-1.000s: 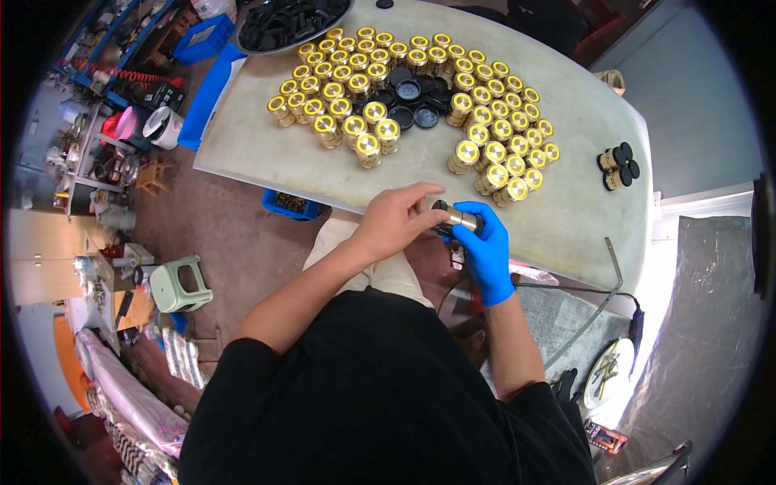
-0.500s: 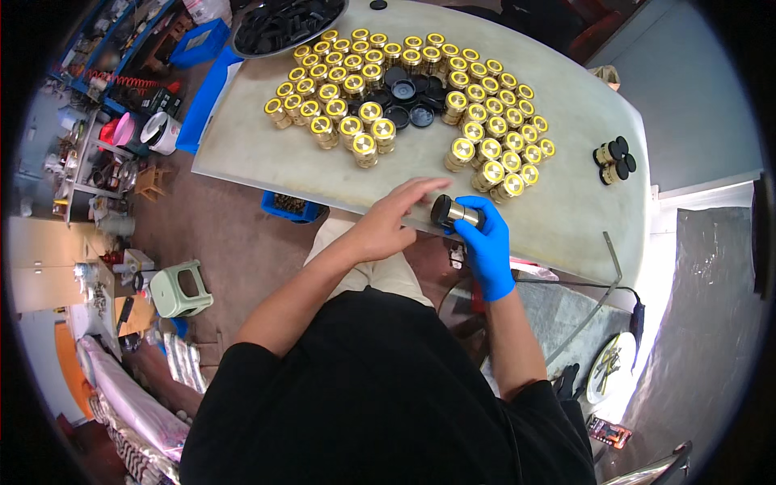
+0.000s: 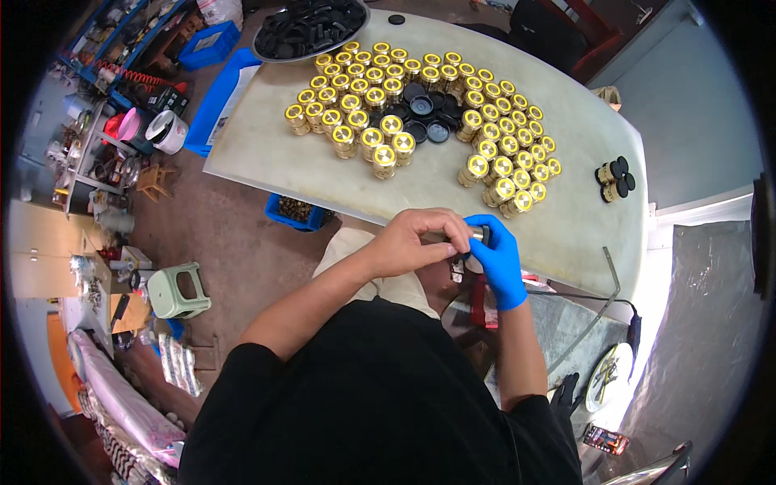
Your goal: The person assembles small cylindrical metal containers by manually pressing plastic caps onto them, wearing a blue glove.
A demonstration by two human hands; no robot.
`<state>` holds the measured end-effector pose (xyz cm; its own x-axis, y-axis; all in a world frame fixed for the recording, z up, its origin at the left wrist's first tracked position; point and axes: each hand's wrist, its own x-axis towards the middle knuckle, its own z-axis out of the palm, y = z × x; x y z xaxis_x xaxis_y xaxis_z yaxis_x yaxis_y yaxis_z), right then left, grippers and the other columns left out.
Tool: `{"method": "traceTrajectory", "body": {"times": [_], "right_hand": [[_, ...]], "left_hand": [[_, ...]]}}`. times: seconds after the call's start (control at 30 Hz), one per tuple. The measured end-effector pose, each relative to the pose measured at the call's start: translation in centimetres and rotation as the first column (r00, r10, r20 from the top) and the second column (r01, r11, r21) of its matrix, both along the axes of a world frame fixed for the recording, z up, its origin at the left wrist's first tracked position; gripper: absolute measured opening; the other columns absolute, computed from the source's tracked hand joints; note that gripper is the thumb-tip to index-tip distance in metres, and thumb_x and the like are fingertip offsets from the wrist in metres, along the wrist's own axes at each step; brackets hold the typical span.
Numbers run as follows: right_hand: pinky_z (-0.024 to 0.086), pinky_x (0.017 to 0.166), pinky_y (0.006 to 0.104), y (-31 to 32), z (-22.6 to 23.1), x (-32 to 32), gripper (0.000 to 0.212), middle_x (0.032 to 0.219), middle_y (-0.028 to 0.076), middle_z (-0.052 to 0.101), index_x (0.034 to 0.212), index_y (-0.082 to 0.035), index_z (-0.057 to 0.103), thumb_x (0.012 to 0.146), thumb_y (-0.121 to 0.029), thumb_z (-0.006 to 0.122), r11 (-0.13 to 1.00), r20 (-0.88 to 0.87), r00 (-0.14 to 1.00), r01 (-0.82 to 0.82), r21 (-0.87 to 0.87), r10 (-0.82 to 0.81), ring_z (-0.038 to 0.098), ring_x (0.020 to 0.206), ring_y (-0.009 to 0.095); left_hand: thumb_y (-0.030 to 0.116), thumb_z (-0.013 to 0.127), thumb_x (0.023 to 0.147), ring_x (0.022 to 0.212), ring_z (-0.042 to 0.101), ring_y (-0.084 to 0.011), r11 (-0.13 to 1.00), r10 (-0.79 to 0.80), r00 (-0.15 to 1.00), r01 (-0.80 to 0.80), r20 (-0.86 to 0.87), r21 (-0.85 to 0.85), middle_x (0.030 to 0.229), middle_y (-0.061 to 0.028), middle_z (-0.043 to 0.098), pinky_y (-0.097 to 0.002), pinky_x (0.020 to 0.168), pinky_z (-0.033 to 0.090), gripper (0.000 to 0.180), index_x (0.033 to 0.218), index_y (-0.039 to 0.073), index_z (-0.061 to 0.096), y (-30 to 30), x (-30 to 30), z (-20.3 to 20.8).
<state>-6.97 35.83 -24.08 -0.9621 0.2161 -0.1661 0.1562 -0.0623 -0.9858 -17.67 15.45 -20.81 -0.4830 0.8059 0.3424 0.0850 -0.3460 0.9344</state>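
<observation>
Just off the table's near edge, a brass-coloured metal cylinder (image 3: 478,234) lies between my two hands, mostly covered by them. My right hand (image 3: 501,265), in a blue glove, grips its right part. Bare fingers of my left hand (image 3: 422,238) curl round the other end, where the black cap is hidden. Beyond them on the table stand many brass cylinders (image 3: 384,162) with yellow-ringed tops, in two clusters. Loose black caps (image 3: 420,105) lie heaped between the clusters.
A metal bowl (image 3: 368,26) of black caps stands at the table's far left. Capped cylinders (image 3: 612,174) lie stacked at the right. A bent metal rod (image 3: 612,271) crosses the near right edge. Under the table is a blue bin (image 3: 279,214); a green stool (image 3: 166,293) stands left.
My left hand has moved right and closed over the capped end of the cylinder. My right hand still holds it, slightly lower and further right. The view has shifted a little.
</observation>
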Motion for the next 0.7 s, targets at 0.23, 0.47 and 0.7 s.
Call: {"method": "traceTrajectory", "body": {"times": [0.23, 0.47, 0.7], "right_hand": [[0.056, 0.086, 0.0374, 4.8, 3.0, 3.7, 0.046, 0.105, 0.016, 0.07, 0.119, -0.005, 0.065, 0.077, -0.011, 0.082, 0.612, -0.049, 0.979, 0.161, 0.774, -0.196, 0.07, 0.095, 0.027], [0.054, 0.089, 0.0395, 18.0, 1.0, 7.0, 0.059, 0.12, 0.018, 0.068, 0.134, -0.003, 0.06, 0.079, -0.01, 0.081, 0.15, -0.352, 0.846, 0.439, 0.886, -0.4, 0.068, 0.099, 0.029], [0.049, 0.073, 0.0298, 7.9, 5.7, 4.4, 0.045, 0.1, 0.005, 0.067, 0.128, -0.006, 0.067, 0.085, -0.011, 0.081, 0.415, -0.432, 0.832, 0.549, 0.725, -0.347, 0.059, 0.08, 0.013]], "left_hand": [[0.016, 0.08, 0.08, 0.104, 0.06, -0.0279, 0.617, 0.342, 0.35, -0.784, -0.872, -0.073, 0.103, -0.0073, 0.064, -0.0429, 0.091, 0.047, 0.025, 0.101, 0.006, 0.072, -0.8, -6.1, 2.2], [0.021, 0.083, 0.076, 0.106, 0.059, -0.0276, 0.506, 0.128, 0.306, -0.838, -0.943, -0.204, 0.106, -0.0078, 0.06, -0.0424, 0.09, 0.046, 0.034, 0.106, 0.008, 0.073, -1.0, -9.8, 1.8], [0.02, 0.082, 0.075, 0.106, 0.059, -0.0284, 0.558, 0.079, 0.324, -0.798, -0.943, -0.228, 0.102, -0.0088, 0.061, -0.0428, 0.09, 0.046, 0.026, 0.095, 0.007, 0.07, -1.0, -11.5, 2.3]]}}
